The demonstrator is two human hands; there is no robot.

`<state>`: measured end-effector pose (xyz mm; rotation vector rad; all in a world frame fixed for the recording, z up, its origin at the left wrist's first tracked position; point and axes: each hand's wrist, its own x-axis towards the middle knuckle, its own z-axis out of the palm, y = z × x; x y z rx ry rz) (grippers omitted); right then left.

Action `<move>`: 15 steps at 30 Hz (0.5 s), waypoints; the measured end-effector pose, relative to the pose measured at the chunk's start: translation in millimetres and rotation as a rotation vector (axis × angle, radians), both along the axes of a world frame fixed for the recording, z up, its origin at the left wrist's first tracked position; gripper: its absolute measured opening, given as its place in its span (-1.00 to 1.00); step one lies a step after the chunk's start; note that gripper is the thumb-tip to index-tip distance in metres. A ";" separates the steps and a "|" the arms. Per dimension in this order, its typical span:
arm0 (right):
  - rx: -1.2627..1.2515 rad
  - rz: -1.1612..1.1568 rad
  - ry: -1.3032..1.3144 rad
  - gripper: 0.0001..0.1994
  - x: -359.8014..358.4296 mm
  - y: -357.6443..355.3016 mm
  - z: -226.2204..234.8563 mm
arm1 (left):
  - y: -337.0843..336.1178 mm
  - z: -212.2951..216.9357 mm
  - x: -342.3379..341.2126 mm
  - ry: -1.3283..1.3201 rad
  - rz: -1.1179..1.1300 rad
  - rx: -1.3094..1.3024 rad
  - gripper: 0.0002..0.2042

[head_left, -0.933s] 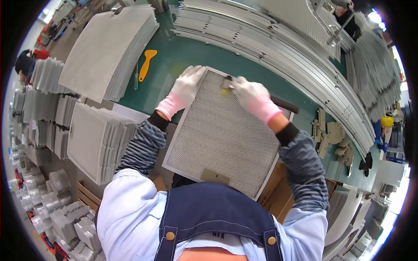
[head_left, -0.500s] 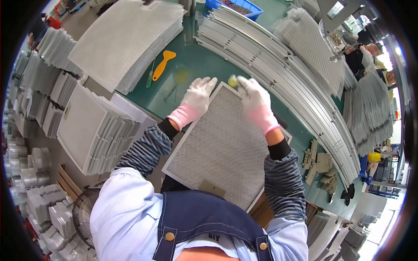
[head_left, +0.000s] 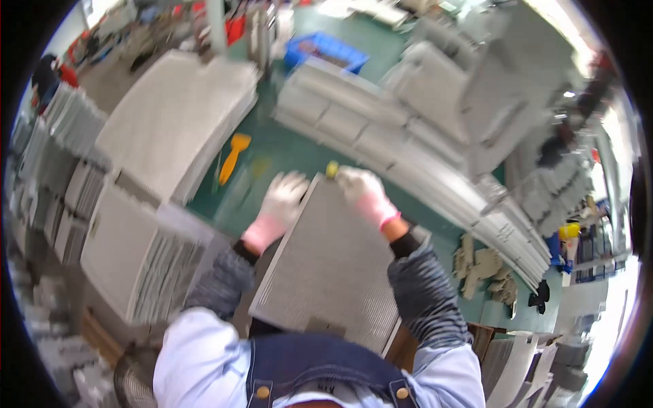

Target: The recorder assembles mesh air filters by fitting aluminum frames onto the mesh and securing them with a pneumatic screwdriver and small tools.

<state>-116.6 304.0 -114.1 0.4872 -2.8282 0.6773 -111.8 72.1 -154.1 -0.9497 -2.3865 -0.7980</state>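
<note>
- Here's the right hand (head_left: pixel 364 193), white-gloved with a pink cuff, fingers apparently closed on one yellow-tipped hand tool (head_left: pixel 332 169); blur hides the grip itself.
- Over to the left hand (head_left: pixel 280 200), fingers extended and slightly apart, just beside the panel's upper-left edge; whether they touch, one cannot tell.
- Between the two hands lies one framed mesh panel (head_left: pixel 333 255), turned corner-first on the green table (head_left: pixel 272 146), its near end reaching towards one dark apron (head_left: pixel 326 360).
- Danger spot: that far corner! A wide swing of the tool could catch the left fingertips, so close by; a crooked blow might dent the thin frame.
- The near end seems to overhang the table, so a light left-hand hold could let the panel slide.
- Further out, one orange scraper (head_left: pixel 234 160) and one blue bin (head_left: pixel 326 53).
- One mesh-sheet stack (head_left: pixel 180 112), one white-panel stack (head_left: pixel 119 248), one bundle of long metal strips (head_left: pixel 367 136); their pieces blur past counting.
</note>
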 end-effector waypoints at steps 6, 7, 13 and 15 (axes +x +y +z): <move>0.012 -0.494 0.074 -0.71 111.9 126.4 -3.7 | -88.3 23.8 80.0 -0.099 -0.349 -0.223 -0.56; 0.075 -0.598 0.018 -0.72 132.3 151.2 -9.3 | -97.6 30.5 96.1 -0.091 -0.364 -0.330 -0.50; 0.545 -0.815 -0.080 -0.66 210.2 191.0 -11.0 | -93.8 48.6 124.5 -0.036 -0.305 -0.443 -0.49; 0.342 -0.508 0.006 -0.57 235.7 165.1 23.6 | -91.0 60.0 111.5 -0.016 -0.410 -0.415 -0.41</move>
